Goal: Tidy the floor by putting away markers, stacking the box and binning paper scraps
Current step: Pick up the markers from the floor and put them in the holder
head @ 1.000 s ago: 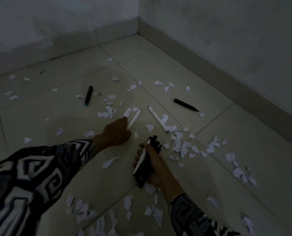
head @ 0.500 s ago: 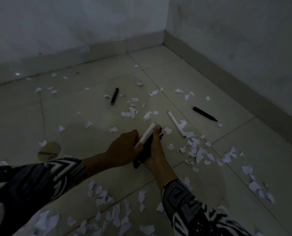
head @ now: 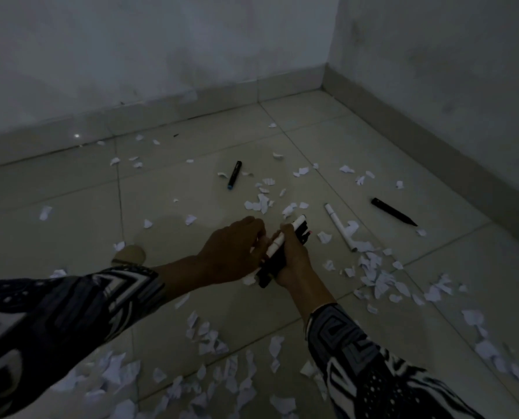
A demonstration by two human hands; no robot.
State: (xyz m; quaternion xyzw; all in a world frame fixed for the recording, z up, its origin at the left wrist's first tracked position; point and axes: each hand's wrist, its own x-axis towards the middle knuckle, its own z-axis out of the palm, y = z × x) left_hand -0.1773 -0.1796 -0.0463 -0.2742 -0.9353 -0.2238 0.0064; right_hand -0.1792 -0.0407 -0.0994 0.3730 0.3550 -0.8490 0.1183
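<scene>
Floor tiles [head: 373,152], pale and glossy, meet two walls at a corner [head: 325,83]. Paper scraps [head: 376,276] lie scattered across the tiles, densest to the right of the hands and along the lower edge. Patterned sleeves [head: 70,322] cover both forearms. The right hand [head: 291,258] grips a bundle of markers [head: 270,267], dark ones plus a white marker [head: 285,235] lying on top. The left hand [head: 234,252] touches the bundle from the left with curled fingers; whether it grips cannot be determined. Three markers remain on the floor: a white marker on the floor [head: 340,226] just right of the hands, a black marker [head: 393,211] farther right, and a blue-tipped black marker [head: 234,174] beyond the hands.
</scene>
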